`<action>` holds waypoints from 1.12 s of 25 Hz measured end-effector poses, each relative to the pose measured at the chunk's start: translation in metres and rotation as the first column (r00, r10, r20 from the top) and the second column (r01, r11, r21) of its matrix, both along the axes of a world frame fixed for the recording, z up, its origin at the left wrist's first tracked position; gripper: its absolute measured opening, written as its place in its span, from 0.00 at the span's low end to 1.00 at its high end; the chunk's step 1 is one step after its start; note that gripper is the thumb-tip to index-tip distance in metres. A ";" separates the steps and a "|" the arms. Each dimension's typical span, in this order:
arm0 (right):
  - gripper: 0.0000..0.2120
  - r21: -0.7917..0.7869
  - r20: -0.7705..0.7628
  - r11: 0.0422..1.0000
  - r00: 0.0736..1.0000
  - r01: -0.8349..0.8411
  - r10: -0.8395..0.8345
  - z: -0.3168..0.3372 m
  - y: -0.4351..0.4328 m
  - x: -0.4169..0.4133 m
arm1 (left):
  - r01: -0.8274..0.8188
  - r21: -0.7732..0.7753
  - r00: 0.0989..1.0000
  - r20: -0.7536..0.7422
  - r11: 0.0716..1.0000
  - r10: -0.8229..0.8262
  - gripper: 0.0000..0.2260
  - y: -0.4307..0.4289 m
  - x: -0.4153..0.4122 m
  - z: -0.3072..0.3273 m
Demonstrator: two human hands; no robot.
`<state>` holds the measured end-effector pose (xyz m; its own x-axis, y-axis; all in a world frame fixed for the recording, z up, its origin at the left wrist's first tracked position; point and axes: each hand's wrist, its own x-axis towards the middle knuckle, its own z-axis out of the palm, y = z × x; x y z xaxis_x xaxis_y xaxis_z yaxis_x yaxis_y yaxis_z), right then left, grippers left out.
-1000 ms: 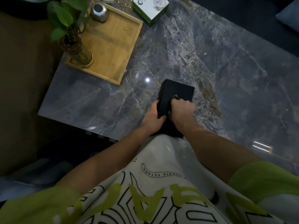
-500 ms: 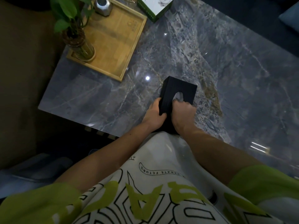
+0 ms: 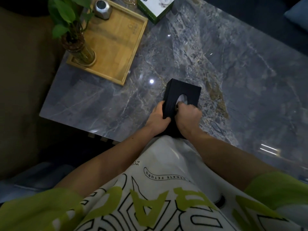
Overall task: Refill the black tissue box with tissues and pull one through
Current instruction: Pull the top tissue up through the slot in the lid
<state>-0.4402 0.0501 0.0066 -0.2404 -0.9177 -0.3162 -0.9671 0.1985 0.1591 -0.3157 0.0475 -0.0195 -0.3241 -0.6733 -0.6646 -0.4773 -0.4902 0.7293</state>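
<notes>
Currently, head view: black tissue box (image 3: 181, 95) sits on the grey marble desk (image 3: 233, 72), near its front edge. Left hand (image 3: 158, 118) is wrapped around the box's left side, fingers closed on it. Right hand (image 3: 188, 116) is curled at the oval opening, where pale tissue (image 3: 183, 99) shows; can't tell if it grips any. Wooden tray (image 3: 116, 39) with a plant (image 3: 70, 22) sits far left.

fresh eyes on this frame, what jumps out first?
The black tissue box near the front edge of the grey marble table, gripped on its side by the left hand while the right hand works at the pale oval opening on top. Next, far left: a wooden tray holding a green plant.
</notes>
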 end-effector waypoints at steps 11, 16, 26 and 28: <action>0.17 0.054 0.305 0.996 0.948 0.075 -0.088 0.014 0.001 -0.014 | -0.069 0.005 0.994 -0.079 0.998 0.069 0.33 0.002 0.001 0.000; 0.13 -0.014 0.449 0.992 0.887 0.125 -0.106 0.019 -0.002 -0.023 | -0.098 0.003 0.990 -0.097 0.995 0.098 0.30 0.002 0.000 0.002; 0.04 0.079 0.760 0.926 0.578 0.370 -0.296 0.020 0.002 -0.025 | -0.142 -0.002 0.985 -0.098 0.990 0.141 0.28 0.003 -0.003 0.001; 0.02 0.071 0.814 0.911 0.505 0.405 -0.288 0.020 0.003 -0.023 | -0.157 0.009 0.983 -0.097 0.988 0.157 0.27 0.004 -0.002 0.000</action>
